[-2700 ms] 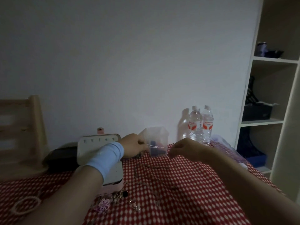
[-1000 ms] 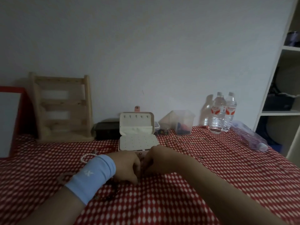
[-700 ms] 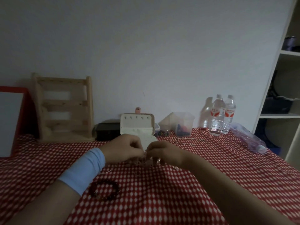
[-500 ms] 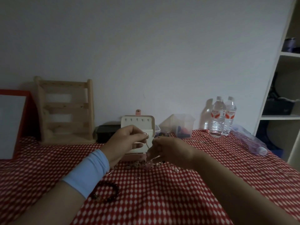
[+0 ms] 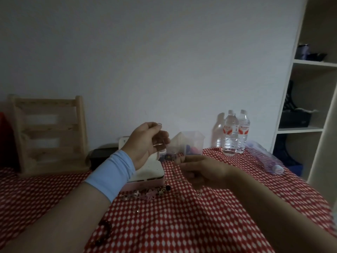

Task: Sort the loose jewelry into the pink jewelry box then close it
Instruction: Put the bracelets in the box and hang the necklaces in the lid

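The pink jewelry box stands open on the red checked tablecloth, its pale lid upright behind my left hand. My left hand is raised above the box and pinches a thin silvery jewelry piece with a small loop at its top. My right hand hovers lower, to the right of the box, with thumb and forefinger pinched on the fine lower end of that piece, which is too thin to make out. Several loose jewelry pieces lie in front of the box. A dark bead bracelet shows beside my left forearm.
A wooden rack leans on the wall at the left, a black box beside it. A clear plastic container and two water bottles stand behind. A clear plastic bag lies at the right, next to a shelf unit.
Both hands came up off the jewelry pile near the box. The left hand rose highest with the thin piece, and the right hand drew apart to the right.
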A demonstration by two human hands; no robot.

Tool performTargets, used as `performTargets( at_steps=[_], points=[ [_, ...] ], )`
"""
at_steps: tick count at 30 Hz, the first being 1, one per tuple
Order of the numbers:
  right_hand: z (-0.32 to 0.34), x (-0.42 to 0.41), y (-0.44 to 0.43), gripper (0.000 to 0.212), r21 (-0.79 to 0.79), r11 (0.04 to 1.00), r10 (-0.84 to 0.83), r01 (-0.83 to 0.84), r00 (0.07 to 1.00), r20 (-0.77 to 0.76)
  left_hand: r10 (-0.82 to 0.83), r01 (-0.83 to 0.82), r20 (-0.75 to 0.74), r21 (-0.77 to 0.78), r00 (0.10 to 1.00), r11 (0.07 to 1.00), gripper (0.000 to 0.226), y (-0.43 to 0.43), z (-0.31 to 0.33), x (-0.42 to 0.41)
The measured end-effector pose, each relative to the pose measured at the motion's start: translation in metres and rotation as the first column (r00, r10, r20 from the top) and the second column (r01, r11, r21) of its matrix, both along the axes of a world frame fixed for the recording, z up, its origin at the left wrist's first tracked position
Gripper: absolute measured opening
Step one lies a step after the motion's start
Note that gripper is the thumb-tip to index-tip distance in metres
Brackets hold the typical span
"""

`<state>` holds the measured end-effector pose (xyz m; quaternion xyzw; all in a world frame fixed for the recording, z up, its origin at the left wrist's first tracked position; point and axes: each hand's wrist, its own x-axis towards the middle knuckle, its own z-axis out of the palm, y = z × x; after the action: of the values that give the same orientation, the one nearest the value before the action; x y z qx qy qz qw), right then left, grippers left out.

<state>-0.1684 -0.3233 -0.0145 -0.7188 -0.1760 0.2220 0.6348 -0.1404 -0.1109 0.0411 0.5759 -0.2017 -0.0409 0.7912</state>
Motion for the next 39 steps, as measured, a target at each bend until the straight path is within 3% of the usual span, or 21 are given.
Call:
performTargets(
  at_steps=[5, 9, 12, 19, 24, 28, 31, 33, 35, 37, 39],
  points=[
    [0.005, 0.002, -0.046, 0.024, -0.194, 0.968, -0.151, 0.159, 0.987, 0.053, 0.114, -0.13, 0.085, 0.228, 0.99, 0.965, 0.008, -0.027, -0.009, 0.016],
    [0.013, -0.005, -0.067, 0.024, -0.476, 0.828, -0.216, 0.296, 0.952, 0.216, 0.103, -0.124, 0.08, 0.334, 0.991, 0.934, 0.007, -0.042, -0.023, 0.024],
    [0.016, -0.006, -0.083, 0.022, -0.562, 0.751, -0.235, 0.346, 0.936, 0.263, 0.086, -0.145, 0.142, 0.48, 0.986, 0.865, 0.008, -0.055, -0.027, 0.026],
    [0.006, 0.001, -0.118, 0.019, -0.631, 0.64, -0.273, 0.439, 0.897, 0.347, -0.097, -0.169, 0.294, 0.757, 0.951, 0.631, 0.021, -0.081, -0.033, 0.034],
    [-0.011, 0.014, -0.145, 0.02, -0.62, 0.566, -0.305, 0.544, 0.837, 0.455, -0.025, -0.288, 0.371, 0.761, 0.928, 0.581, 0.02, -0.101, -0.046, 0.055],
    [-0.024, 0.022, -0.159, 0.018, -0.617, 0.487, -0.312, 0.618, 0.783, 0.538, -0.045, -0.232, 0.302, 0.812, 0.952, 0.536, 0.017, -0.115, -0.061, 0.071],
    [-0.031, 0.028, -0.162, 0.017, -0.623, 0.408, -0.29, 0.668, 0.742, 0.605, -0.151, -0.2, 0.278, 0.896, 0.949, 0.396, 0.018, -0.121, -0.07, 0.078],
    [-0.032, 0.031, -0.161, 0.019, -0.679, 0.346, -0.219, 0.648, 0.759, 0.613, -0.267, -0.182, 0.245, 0.954, 0.932, 0.239, 0.02, -0.12, -0.073, 0.079],
    [-0.029, 0.032, -0.154, 0.022, -0.728, 0.3, -0.147, 0.616, 0.784, 0.603, -0.315, -0.187, 0.227, 0.97, 0.922, 0.152, 0.021, -0.119, -0.073, 0.079],
    [-0.024, 0.035, -0.143, 0.023, -0.728, 0.279, -0.093, 0.626, 0.772, 0.629, -0.305, -0.255, 0.289, 0.956, 0.907, 0.147, 0.023, -0.115, -0.068, 0.078],
    [-0.018, 0.038, -0.127, 0.022, -0.7, 0.316, -0.073, 0.641, 0.752, 0.655, -0.278, -0.328, 0.372, 0.925, 0.885, 0.193, 0.023, -0.108, -0.061, 0.073]
  ],
)
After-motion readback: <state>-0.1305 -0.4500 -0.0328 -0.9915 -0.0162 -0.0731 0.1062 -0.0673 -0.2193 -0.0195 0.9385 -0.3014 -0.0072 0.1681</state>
